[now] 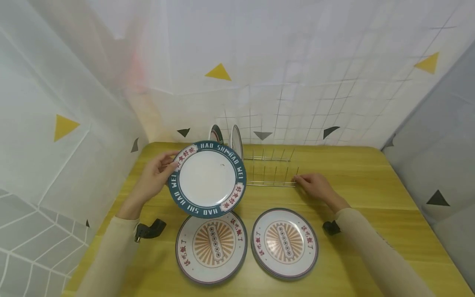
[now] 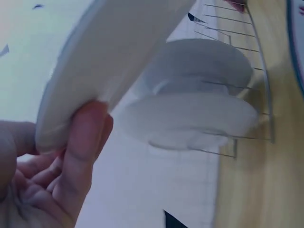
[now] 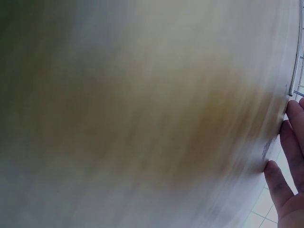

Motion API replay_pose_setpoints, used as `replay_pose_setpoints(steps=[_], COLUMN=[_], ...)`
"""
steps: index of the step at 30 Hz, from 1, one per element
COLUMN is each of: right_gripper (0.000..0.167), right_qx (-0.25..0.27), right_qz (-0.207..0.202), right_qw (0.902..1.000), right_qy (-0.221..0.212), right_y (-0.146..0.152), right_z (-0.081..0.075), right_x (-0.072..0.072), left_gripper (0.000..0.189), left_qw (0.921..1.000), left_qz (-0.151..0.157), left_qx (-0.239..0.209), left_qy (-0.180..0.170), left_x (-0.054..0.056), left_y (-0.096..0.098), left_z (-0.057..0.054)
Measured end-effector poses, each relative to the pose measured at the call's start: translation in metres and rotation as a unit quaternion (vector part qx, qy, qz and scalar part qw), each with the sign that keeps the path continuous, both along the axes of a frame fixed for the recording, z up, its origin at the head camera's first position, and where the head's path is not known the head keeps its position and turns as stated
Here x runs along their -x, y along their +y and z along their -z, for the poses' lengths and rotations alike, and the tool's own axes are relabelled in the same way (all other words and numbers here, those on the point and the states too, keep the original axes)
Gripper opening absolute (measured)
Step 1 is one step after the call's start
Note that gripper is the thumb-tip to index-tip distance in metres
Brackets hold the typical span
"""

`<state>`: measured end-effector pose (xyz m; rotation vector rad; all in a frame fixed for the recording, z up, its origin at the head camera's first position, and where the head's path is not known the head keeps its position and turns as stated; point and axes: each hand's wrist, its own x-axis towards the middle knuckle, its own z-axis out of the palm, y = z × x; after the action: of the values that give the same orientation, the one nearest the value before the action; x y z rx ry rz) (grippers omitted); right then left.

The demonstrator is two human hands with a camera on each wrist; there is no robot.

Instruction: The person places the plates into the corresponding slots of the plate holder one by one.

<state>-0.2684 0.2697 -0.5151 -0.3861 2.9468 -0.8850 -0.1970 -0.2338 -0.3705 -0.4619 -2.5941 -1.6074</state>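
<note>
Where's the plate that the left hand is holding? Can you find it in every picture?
Head: left of the middle, the plate in the left hand, face showing.
Left wrist: top left, its white underside.
Right wrist: I can't see it there.
Shared landmark: the wire rack, right of the middle, then upper right, then at the right edge.

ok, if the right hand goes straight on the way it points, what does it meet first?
Looks like the wire rack: the right hand points at its near right corner, touching or almost touching it. Depth is hard to judge there, so contact isn't certain.
</note>
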Motion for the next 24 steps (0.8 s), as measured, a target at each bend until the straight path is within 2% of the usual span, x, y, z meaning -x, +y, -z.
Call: replay_pose_setpoints(steps=[6, 11, 16, 20, 24], right_gripper=[0.039, 0.04, 0.046, 0.048, 0.046], right_qx=[0.005, 0.005, -0.004, -0.004, -0.003], right_qz=[-0.004, 0.0, 0.003, 0.005, 0.004], right_qw=[1.0, 0.9999, 0.9999, 0.9999, 0.9999], right_qy=[-0.006, -0.016, -0.014, -0.013, -0.01], right_y=[-0.002, -0.003, 0.0, 0.001, 0.0], right_z=[0.0, 0.0, 0.001, 0.0, 0.0], right_x=[0.0, -0.002, -0.004, -0.005, -0.006], left_gripper=[0.039, 0.037, 0.036, 0.037, 0.038], left_qw=[0.9994, 0.9966, 0.9911, 0.9857, 0.9794], left_qz=[-0.003, -0.026, -0.044, -0.053, -0.059], left_qx=[0.021, 0.059, 0.097, 0.136, 0.173], left_qy=[0.026, 0.051, 0.079, 0.083, 0.086], left_x=[0.025, 0.044, 0.055, 0.062, 0.067], left_y=[0.022, 0.04, 0.062, 0.085, 0.105], left_z=[-0.032, -0.056, -0.081, -0.099, -0.11])
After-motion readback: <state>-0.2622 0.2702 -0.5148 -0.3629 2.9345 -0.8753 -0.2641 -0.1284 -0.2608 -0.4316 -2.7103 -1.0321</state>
